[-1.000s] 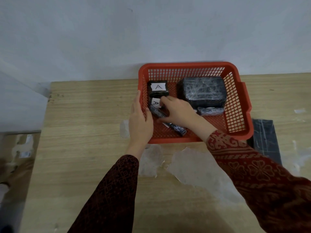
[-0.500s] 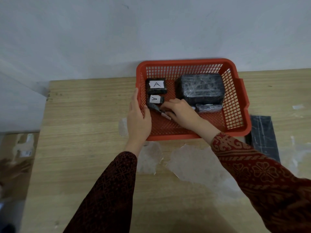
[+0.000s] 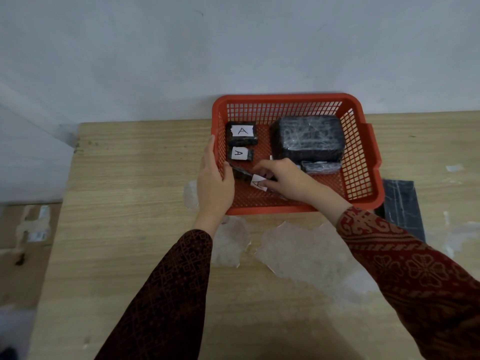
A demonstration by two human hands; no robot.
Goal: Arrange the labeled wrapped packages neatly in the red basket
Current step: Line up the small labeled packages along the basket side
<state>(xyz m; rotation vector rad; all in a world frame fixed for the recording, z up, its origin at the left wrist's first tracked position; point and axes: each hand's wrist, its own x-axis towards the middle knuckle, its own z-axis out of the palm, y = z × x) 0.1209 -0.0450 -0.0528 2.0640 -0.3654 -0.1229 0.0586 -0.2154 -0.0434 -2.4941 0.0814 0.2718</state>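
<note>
Nearest the camera, bare wooden table (image 3: 145,255) with patches of clear film stuck to it, and two patterned sleeves reaching forward over it. The left hand (image 3: 214,183) wraps the near-left wall of the red basket (image 3: 285,98), fingers outside, thumb hooked over the rim — a bracing hold, most likely, so the light plastic doesn't skate while the other hand works. Just beside that thumb, inside the basket, the right hand (image 3: 287,181) is closed on a slim dark package (image 3: 244,175), pinching it at its right end where a white label marked A (image 3: 259,183) pokes out from under the fingertips; the package lies slanted, its free end pointing toward the left hand's thumb. I'd say it's being squared up to sit as third in a column, because just beyond the grip sit two more wrapped packages, each label-up with an A: a small one (image 3: 240,154) and, beyond that, a slightly bigger one (image 3: 242,133) touching or nearly touching it. To the right of the grip, tucked close behind the knuckles, lies a narrow wrapped bar (image 3: 320,167) (no label showing), and beyond it the big wrapped block (image 3: 309,139) fills the far-right corner — heavy item parked out of the way, sensibly. Outside the basket, right of the grip, a dark flat sheet (image 3: 402,206) lies on the table. Labels facing up looks like the point.
</note>
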